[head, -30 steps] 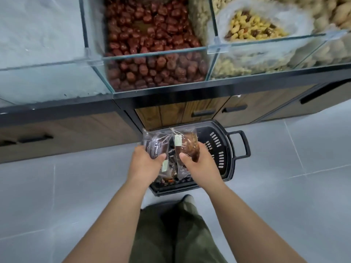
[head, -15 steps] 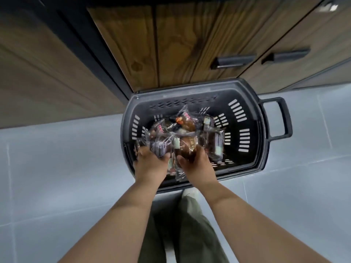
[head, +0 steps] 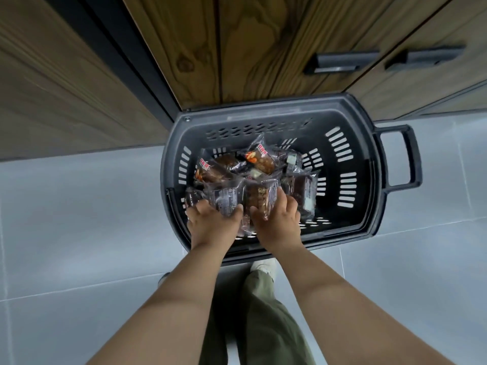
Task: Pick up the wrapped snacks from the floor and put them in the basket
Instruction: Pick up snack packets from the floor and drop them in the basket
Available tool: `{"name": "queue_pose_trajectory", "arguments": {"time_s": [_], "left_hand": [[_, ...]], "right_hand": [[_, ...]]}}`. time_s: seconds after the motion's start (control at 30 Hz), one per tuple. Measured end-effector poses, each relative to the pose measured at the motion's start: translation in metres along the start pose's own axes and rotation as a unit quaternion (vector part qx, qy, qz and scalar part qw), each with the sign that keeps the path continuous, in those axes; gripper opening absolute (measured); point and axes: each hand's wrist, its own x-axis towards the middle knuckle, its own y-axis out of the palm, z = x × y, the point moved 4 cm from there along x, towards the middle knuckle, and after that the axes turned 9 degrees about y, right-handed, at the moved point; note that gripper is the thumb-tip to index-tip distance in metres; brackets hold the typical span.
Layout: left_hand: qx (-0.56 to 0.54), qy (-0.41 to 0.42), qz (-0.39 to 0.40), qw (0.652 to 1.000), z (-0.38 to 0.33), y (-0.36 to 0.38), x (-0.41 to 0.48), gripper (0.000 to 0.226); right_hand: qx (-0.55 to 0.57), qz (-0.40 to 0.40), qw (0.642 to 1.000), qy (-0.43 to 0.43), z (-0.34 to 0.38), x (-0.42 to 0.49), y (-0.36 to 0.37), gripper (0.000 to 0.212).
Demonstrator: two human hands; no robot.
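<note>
Fingers of my left hand [head: 213, 222] curl round a clear-wrapped snack [head: 224, 200]; my right hand [head: 276, 222] pinches a brown snack [head: 259, 198] just beside it, both low inside the basket [head: 369, 143] over the pile [head: 259, 162]. Release comes next, I judge: loosen both grips, then lift out.

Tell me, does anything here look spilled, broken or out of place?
Nothing stands out. The snacks lie in a loose heap inside the basket, which sits flat on the floor by the cabinet. The left hand and right hand each grip snacks low in the basket. No snack lies on the floor in view.
</note>
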Motion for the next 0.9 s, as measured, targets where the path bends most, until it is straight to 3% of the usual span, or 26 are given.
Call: {"name": "queue_pose_trajectory", "arguments": {"time_s": [0.13, 0.23, 0.43, 0.67, 0.9], "left_hand": [[-0.044, 0.071, -0.064, 0.994, -0.026, -0.043, -0.021, 0.037], [-0.09, 0.13, -0.082, 0.984, -0.057, -0.087, -0.051, 0.022], [-0.124, 0.23, -0.093, 0.961, -0.121, -0.189, -0.137, 0.012], [0.025, 0.382, -0.133, 0.914, -0.16, -0.298, -0.257, 0.013], [0.033, 0.405, -0.196, 0.892, -0.159, -0.389, -0.343, 0.021]], "right_hand": [[0.088, -0.056, 0.991, -0.089, 0.034, -0.04, -0.044, 0.068], [0.129, -0.047, 0.983, -0.125, 0.066, -0.075, -0.083, 0.059], [0.104, -0.017, 0.972, -0.212, 0.132, -0.173, -0.162, 0.045], [0.095, -0.019, 0.942, -0.321, 0.192, -0.324, -0.228, 0.04], [0.122, -0.035, 0.908, -0.399, 0.217, -0.433, -0.262, 0.036]]}}
